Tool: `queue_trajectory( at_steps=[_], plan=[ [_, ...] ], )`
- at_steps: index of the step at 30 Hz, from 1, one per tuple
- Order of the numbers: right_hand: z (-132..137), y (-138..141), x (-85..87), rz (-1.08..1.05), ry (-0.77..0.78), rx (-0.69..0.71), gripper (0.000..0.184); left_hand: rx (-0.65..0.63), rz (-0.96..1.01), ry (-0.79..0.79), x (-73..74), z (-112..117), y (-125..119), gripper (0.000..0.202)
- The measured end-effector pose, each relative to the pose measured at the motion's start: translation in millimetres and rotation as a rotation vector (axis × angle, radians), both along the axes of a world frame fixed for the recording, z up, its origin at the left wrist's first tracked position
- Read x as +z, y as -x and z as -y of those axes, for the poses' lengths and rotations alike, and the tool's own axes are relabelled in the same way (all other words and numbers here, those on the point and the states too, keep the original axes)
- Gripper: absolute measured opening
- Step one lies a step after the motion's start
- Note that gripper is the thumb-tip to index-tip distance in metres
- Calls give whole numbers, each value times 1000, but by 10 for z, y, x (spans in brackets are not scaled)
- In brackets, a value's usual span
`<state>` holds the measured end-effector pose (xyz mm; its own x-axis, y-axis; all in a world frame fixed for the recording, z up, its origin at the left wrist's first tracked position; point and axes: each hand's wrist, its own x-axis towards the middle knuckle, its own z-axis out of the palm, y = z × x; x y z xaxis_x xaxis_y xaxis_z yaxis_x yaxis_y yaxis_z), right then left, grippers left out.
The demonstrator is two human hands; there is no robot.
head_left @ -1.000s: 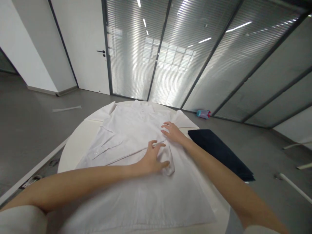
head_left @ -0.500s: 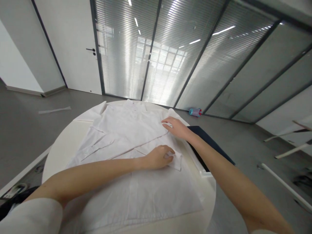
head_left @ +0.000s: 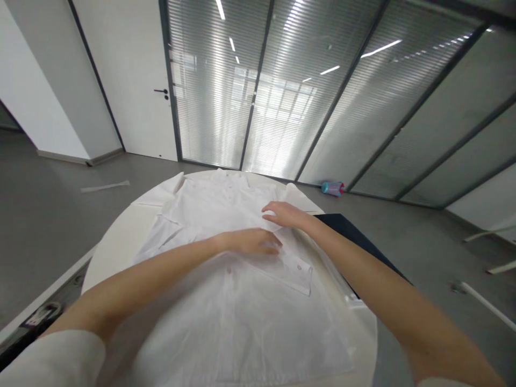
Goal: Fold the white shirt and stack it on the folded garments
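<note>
White shirt (head_left: 242, 333) lies spread on a round white table (head_left: 121, 258), front facing up, with its collar at 12 o'clock and its hem toward 6 o'clock, nearest the person. Some folding shows as done: a sleeve (head_left: 274, 262) lies turned in across the shirt's front, and its buttoned cuff (head_left: 300, 274) points toward 4 o'clock from the table's middle. At 9 o'clock, another fold of cloth (head_left: 167, 234) lies on the shirt, partly behind the left forearm, though it is hard to tell if this is the other sleeve. The long lower part of the shirt lies flat and unfolded, as do the collar and shoulders.

The left hand (head_left: 253, 242) rests on the folded sleeve near the middle of the shirt, its fingers close together; whether they pinch the cloth or only lie on it is impossible to tell. The right hand (head_left: 284, 215) is open, fingers spread and palm down on the shirt toward 1 o'clock, just beside the left hand and holding nothing up.

Dark navy cloth (head_left: 355, 230) lies folded just past the table's edge at 2 o'clock, partly behind the right forearm. Farther off at 1 o'clock, a blue-and-red bottle (head_left: 332, 188) lies on the gray floor.
</note>
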<state>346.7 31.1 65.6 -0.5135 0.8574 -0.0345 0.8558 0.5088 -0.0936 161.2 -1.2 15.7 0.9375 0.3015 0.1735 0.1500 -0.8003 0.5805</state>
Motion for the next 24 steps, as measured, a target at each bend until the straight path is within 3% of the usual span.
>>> queue_trajectory(
  at_steps=[1, 4, 7, 10, 13, 18, 24],
  plan=[
    [-105, 8, 3, -40, -6, -34, 28, 96, 57, 37, 67, -218, 124, 38],
    [-483, 69, 3, -230, 22, -180, 22, 551, 162, 116, 212, -943, 592, 27],
    [-905, 207, -38, -517, 90, -337, 18, 924, 172, 346, 253, -1575, 1067, 19],
    [-1275, 407, -135, -921, 192, -525, 16, 1138, 213, 503, 201, -1985, 1356, 20],
    [-1542, 609, -265, -1146, 270, -617, 17, 1165, 297, 565, 102, -2219, 1393, 26],
    [-1818, 782, -468, -1420, 407, -686, 28, 1101, 487, 733, -8, -2432, 1211, 33],
    [-1961, 738, -676, -1524, 439, -724, 30, 1077, 614, 861, -62, -2532, 1174, 32]
  ],
)
